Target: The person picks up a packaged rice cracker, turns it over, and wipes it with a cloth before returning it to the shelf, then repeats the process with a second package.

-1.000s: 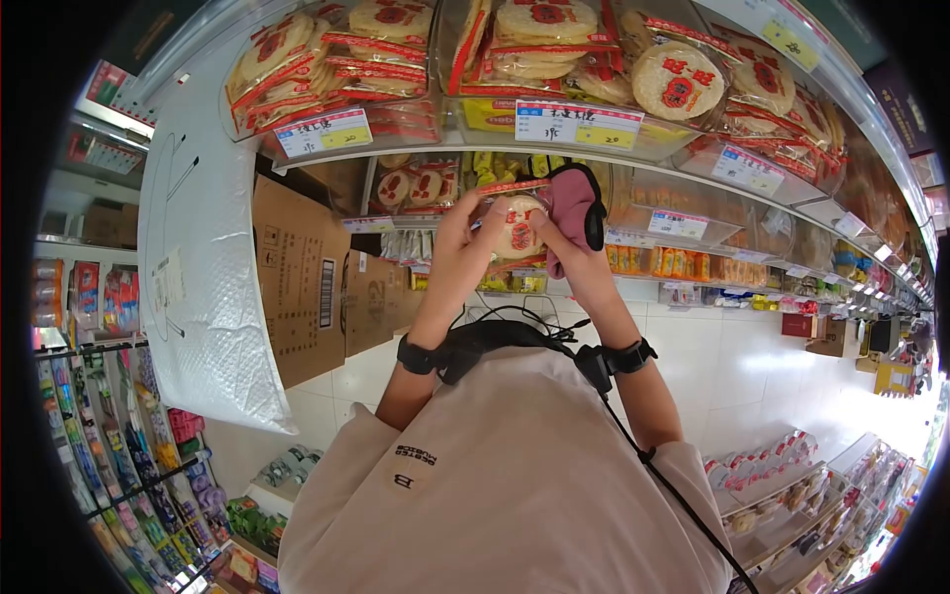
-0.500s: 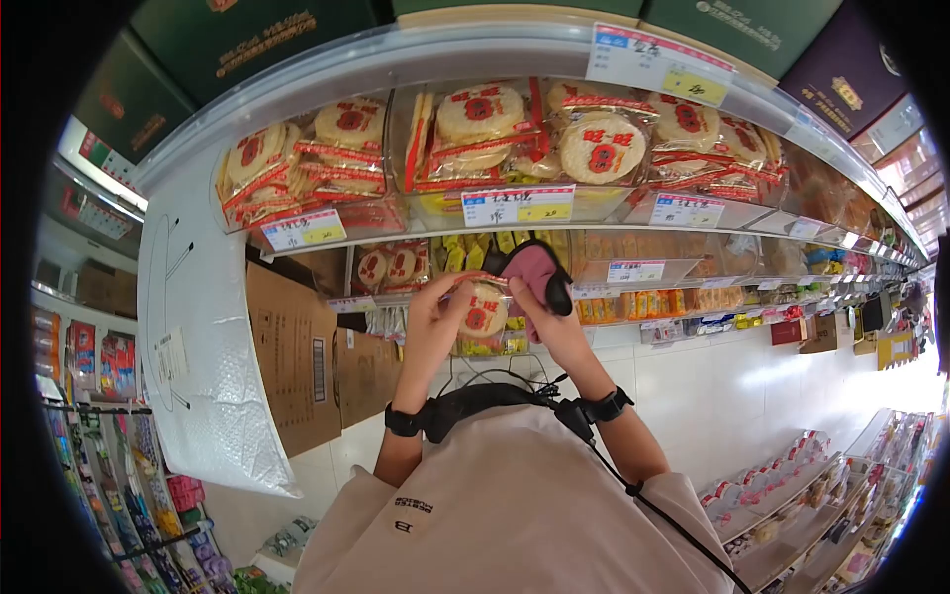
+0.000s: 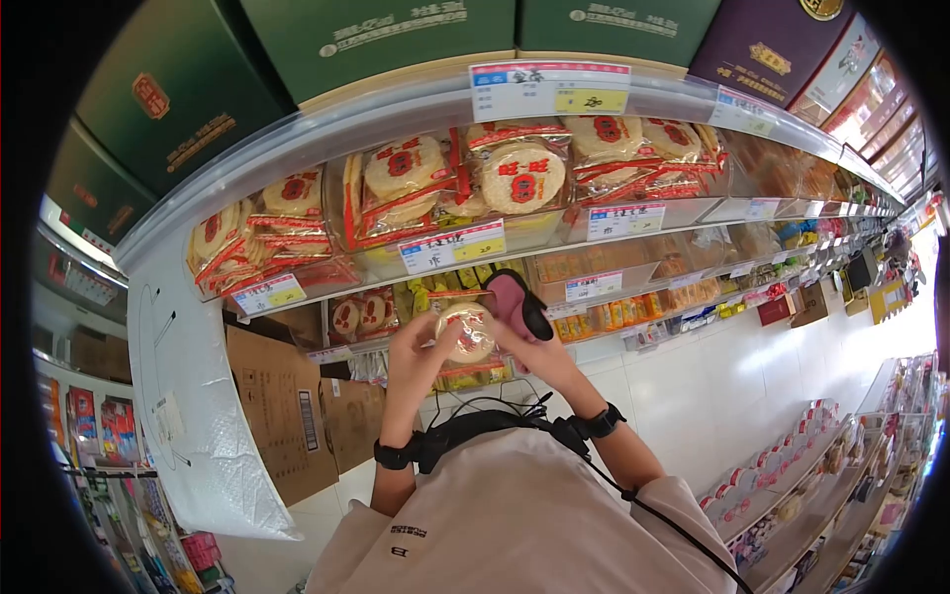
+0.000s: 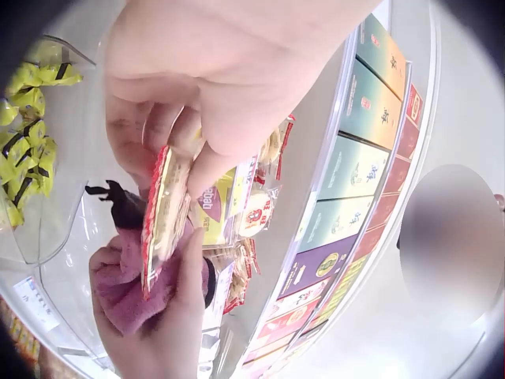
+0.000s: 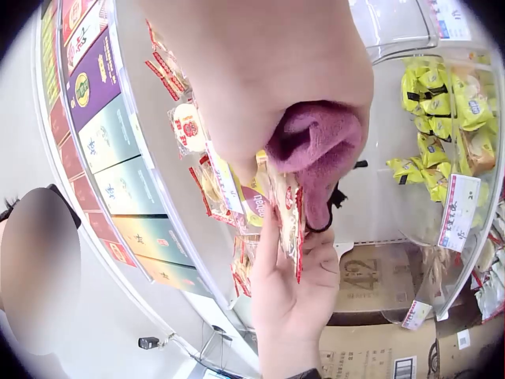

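In the head view, a clear packet with red edges holding a round rice cracker [image 3: 465, 332] is held up in front of the lower shelf. My left hand [image 3: 414, 358] grips its left side, thumb across the front. A purple cloth with black trim [image 3: 510, 299] is bunched in my right hand [image 3: 539, 361], whose fingers meet the packet's right edge. In the left wrist view the packet [image 4: 162, 209] appears edge-on between both hands, with the cloth [image 4: 138, 296] behind it. The right wrist view shows the cloth [image 5: 319, 142] inside the curled right fingers.
Clear bins of rice cracker packets [image 3: 401, 168] line the shelf above my hands, with price tags [image 3: 453, 247] along its edge. Green boxes [image 3: 386, 45] stand higher up. Cardboard boxes [image 3: 272, 406] and a silvery padded sheet [image 3: 188, 396] are at the left.
The head view has tilted up, bringing the green boxes into sight. My hands, with the packet and cloth, appear lower and further left, and the packet has tilted a little.
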A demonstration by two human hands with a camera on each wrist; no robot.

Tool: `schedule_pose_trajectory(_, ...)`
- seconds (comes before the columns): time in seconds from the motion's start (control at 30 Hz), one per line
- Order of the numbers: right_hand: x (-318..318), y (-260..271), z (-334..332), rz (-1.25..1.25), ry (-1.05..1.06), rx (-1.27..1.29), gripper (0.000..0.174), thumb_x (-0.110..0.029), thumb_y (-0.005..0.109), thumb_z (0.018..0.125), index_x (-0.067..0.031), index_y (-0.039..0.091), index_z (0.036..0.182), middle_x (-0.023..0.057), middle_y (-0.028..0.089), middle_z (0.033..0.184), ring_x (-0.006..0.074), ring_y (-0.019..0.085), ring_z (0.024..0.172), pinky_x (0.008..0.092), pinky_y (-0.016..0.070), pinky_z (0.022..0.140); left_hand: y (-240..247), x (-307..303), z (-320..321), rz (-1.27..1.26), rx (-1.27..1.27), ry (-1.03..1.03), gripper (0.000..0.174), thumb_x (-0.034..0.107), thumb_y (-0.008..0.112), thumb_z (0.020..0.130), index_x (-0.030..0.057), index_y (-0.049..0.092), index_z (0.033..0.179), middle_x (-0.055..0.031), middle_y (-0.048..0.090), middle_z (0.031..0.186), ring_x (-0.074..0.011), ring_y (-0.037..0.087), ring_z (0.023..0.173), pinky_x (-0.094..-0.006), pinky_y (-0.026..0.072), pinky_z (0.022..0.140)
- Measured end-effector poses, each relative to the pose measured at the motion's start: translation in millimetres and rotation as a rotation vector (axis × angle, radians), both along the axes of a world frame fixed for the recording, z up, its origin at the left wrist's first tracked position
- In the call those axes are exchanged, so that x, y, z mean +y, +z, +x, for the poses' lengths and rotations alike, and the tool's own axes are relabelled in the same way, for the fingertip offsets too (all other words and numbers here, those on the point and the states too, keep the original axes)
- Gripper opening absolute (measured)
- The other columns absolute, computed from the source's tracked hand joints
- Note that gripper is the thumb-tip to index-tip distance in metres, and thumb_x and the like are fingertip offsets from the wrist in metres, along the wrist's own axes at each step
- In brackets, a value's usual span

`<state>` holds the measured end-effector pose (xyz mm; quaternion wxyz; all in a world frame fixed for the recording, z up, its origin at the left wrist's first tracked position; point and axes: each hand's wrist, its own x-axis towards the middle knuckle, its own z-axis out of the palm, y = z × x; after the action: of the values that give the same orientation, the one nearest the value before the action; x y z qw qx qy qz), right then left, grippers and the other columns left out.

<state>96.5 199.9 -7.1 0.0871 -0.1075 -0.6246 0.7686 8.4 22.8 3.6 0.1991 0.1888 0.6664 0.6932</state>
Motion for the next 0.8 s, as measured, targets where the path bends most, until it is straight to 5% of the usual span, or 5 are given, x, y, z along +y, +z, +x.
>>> schedule_pose_trajectory(0.13, 6, -5, 16, 0.021, 0.15, -0.071, 0.039, -0.022, 0.071, 0.093, -0.0051, 0.054, 0.124, -0.0036, 0.057, 0.073, 0.004, 0.048, 0.049, 0.0216, 0.0373, 0.043, -3, 4, -3, -0.031, 0.062, -0.068, 0.021, 0.012, 0.073, 0.091, -0.0033, 0.065, 0.102, -0.004, 0.069, 0.092, -0.0057, 0.061, 0.085, -0.0218, 0.0499, 0.068)
schedule_pose_trajectory(0.37, 22, 9, 29, 0.072, -0.103, 0.016, 0.029, -0.022, 0.072, 0.092, -0.0032, 0.061, 0.112, -0.0021, 0.063, 0.084, 0.0025, 0.051, 0.055, 0.0219, 0.0406, 0.046, 8, 23, 8, -0.075, -0.109, -0.312, 0.034, 0.012, 0.07, 0.093, -0.0012, 0.057, 0.122, -0.0063, 0.069, 0.107, -0.0055, 0.062, 0.085, -0.02, 0.0496, 0.062)
schedule_pose_trajectory(0.47, 22, -8, 32, 0.067, -0.184, 0.004, 0.029, -0.023, 0.073, 0.091, -0.0037, 0.061, 0.11, -0.0032, 0.062, 0.079, 0.0026, 0.05, 0.053, 0.0217, 0.0387, 0.045, 15, 30, 11, -0.044, -0.125, -0.322, 0.038, 0.01, 0.07, 0.093, -0.0022, 0.057, 0.126, -0.0074, 0.07, 0.108, -0.0068, 0.065, 0.087, -0.0206, 0.0515, 0.068)
schedule_pose_trajectory(0.67, 23, 9, 51, -0.002, -0.151, -0.092, 0.022, -0.023, 0.076, 0.089, -0.0067, 0.066, 0.101, -0.0057, 0.058, 0.068, 0.0022, 0.047, 0.049, 0.0213, 0.0339, 0.043, 6, 41, 11, -0.033, -0.056, -0.31, 0.037, 0.011, 0.072, 0.091, 0.0015, 0.059, 0.124, -0.0034, 0.071, 0.104, -0.0057, 0.064, 0.086, -0.0213, 0.0492, 0.07)
schedule_pose_trajectory(0.8, 34, 22, 67, -0.003, -0.368, -0.181, 0.019, -0.02, 0.077, 0.087, -0.0067, 0.069, 0.098, -0.005, 0.058, 0.067, 0.0031, 0.048, 0.048, 0.0213, 0.0347, 0.042, 1, 36, 10, -0.09, 0.039, -0.423, 0.034, 0.013, 0.073, 0.09, 0.0048, 0.063, 0.121, -0.0027, 0.071, 0.099, -0.0069, 0.065, 0.083, -0.0217, 0.0477, 0.068)
